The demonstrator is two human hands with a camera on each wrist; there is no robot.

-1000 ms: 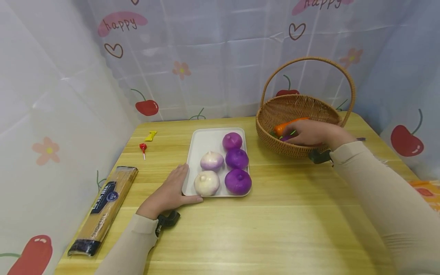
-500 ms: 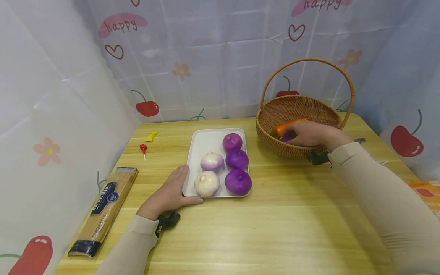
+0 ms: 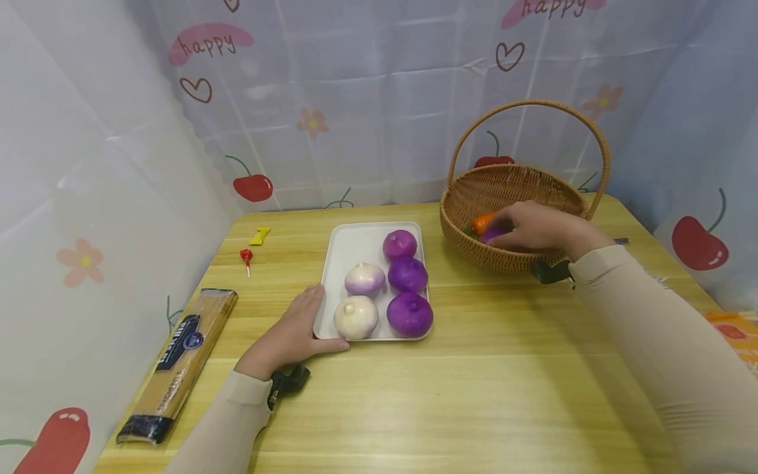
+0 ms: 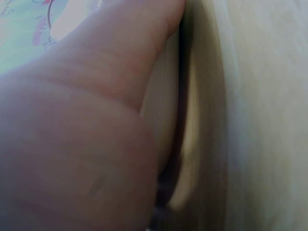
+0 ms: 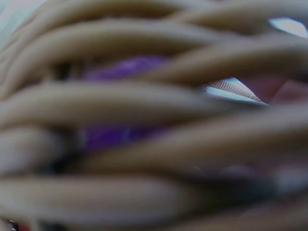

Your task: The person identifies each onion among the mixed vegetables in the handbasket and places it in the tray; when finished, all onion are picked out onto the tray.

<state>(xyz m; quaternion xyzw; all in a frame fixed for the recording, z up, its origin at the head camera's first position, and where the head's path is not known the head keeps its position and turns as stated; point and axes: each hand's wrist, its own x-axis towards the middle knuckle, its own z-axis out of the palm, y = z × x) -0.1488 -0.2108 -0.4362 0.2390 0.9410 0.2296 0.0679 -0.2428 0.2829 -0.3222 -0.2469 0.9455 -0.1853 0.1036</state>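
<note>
In the head view my left hand (image 3: 296,327) rests at the near left corner of a white tray (image 3: 349,240), fingers straight along its left side and thumb along the front edge. On the tray sit three purple onions (image 3: 410,315) and two whitish onions (image 3: 356,316). My right hand (image 3: 530,226) reaches into a wicker basket (image 3: 503,263), its fingers and thumb curled round a purple vegetable (image 3: 490,235) that is mostly hidden. Purple (image 5: 108,137) also shows through the weave in the right wrist view. An orange carrot (image 3: 481,224) lies beside those fingers.
A pack of spaghetti (image 3: 180,365) lies along the left table edge. Behind it are a red lollipop (image 3: 246,255) and a yellow wrapped candy (image 3: 259,236). The tall basket handle (image 3: 533,103) arches above the right hand. A patterned curtain (image 3: 367,131) stands behind the table.
Inside the basket, my right hand has shifted slightly; more of the purple vegetable shows between its fingers and less of the carrot. The left hand and tray have stayed put.
</note>
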